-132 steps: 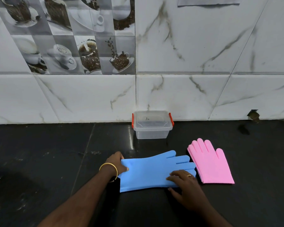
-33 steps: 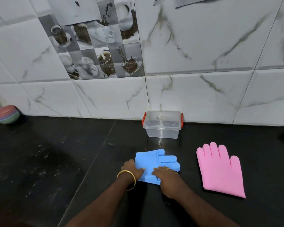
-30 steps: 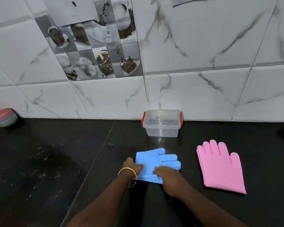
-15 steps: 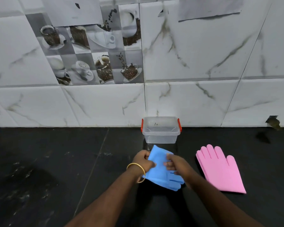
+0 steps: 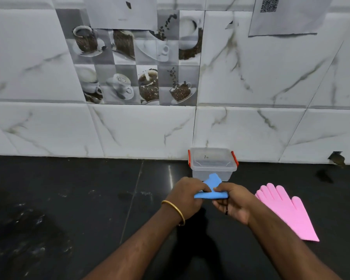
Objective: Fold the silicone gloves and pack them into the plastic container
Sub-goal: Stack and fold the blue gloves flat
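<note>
Lifted off the black countertop since the earlier frame, the blue silicone glove, folded small, is pinched between left hand and right hand. Pink silicone glove lies flat, unfolded; the lidded plastic container remains unopened behind.

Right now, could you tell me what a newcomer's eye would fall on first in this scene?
Probably the bright blue glove, bunched up and pinched between the left hand and right hand just above the black counter at the middle. Next comes the pink glove, lying flat on the counter to the right. Behind the hands, a clear container with red clips stands against the tiled wall, its lid on.
</note>
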